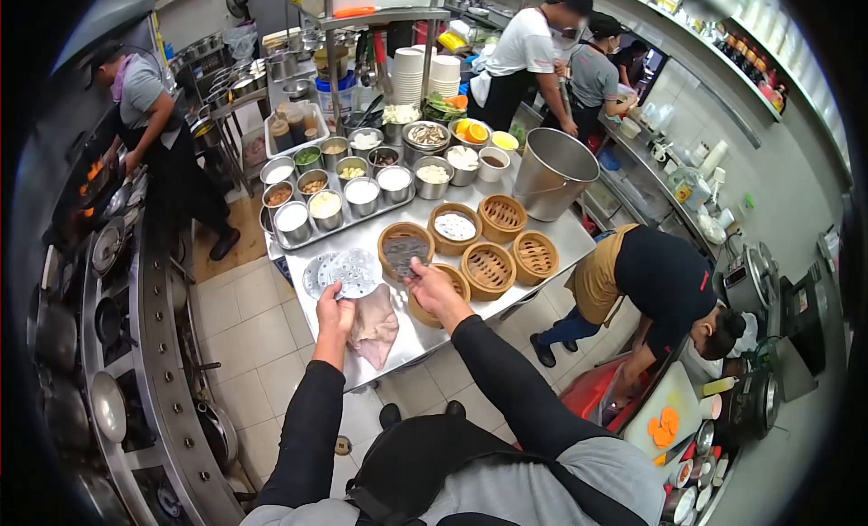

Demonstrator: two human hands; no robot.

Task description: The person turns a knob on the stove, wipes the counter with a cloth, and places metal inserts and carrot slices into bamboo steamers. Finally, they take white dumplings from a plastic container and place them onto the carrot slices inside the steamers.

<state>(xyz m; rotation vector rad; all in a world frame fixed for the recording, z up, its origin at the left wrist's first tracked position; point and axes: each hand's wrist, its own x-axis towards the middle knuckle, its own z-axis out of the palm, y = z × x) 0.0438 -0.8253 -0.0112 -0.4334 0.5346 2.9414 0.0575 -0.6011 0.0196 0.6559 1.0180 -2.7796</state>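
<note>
2 hands [336, 314], perforated sheets [356, 273], bamboo steamers [489, 271]

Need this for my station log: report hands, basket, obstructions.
Left hand holding perforated sheet. Right hand at open steamer basket. Limp pinkish piece lying close by.
</note>
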